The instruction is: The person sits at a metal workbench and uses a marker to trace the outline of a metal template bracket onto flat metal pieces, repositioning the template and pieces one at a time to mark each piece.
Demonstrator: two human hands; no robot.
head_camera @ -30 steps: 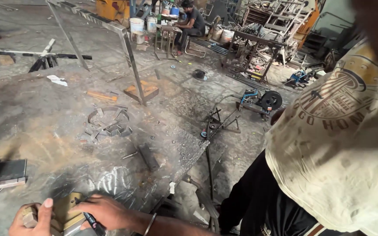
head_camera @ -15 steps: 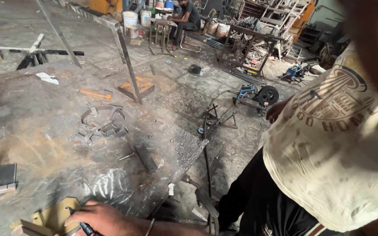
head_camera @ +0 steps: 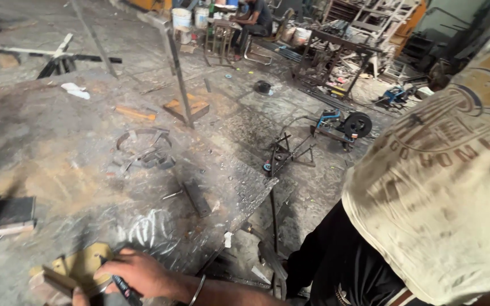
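We find the right hand (head_camera: 143,275) at the bottom edge of the head view, fingers curled shut round a dark marker pen (head_camera: 121,286), its tip pointing down beside a flat yellowish metal piece (head_camera: 83,263). That piece lies at the near edge of the steel worktop (head_camera: 75,170), partly cut off by the frame. A metal bangle sits on the wrist. The left hand is barely in view at the lower edge; we cannot tell whether it is open or shut.

In our judgement, clean marking calls for the piece pressed flat and steady, the pen held upright, and the line drawn in one pass.

Chalk scribbles (head_camera: 143,229) lie just beyond the hand. A short flat bar (head_camera: 197,198) and curved scrap offcuts (head_camera: 146,150) rest farther up the worktop, well apart from the work. Dark blocks (head_camera: 7,212) sit at the left. An upright steel post (head_camera: 180,76) stands on a wooden block. On the floor, a cut-off machine (head_camera: 347,124) stands; a seated person (head_camera: 253,20) works far off. Nothing obstructs the hand.
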